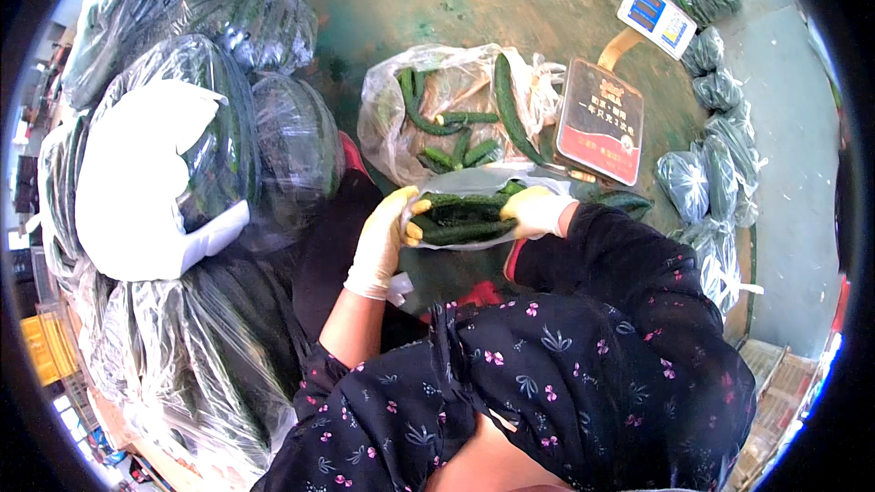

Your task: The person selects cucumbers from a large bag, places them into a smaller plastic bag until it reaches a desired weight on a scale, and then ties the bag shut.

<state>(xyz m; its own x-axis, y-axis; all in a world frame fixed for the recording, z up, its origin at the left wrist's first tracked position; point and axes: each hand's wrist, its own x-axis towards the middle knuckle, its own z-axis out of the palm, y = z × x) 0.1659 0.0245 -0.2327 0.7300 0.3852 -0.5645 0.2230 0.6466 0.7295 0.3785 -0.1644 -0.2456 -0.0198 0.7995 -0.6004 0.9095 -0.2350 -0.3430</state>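
Observation:
Several dark green cucumbers (463, 233) lie side by side in a clear plastic bag (447, 184) that I hold in front of me. My left hand (390, 228), in a whitish glove with yellow fingers, is closed on the bag's left end. At the opposite end my gloved right hand (540, 212) grips the bag, its fingers at the cucumbers. Just beyond, a larger opened plastic bag (378, 118) is spread on the floor. Loose cucumbers (515, 114) lie in it, some curved and some short.
A digital scale (602, 123) with a raised display (656, 18) stands right of the opened bag. Big bags of cucumbers (219, 146) are piled on the left, white sheeting (128, 191) over one. Small filled bags (684, 184) line the right wall (788, 155).

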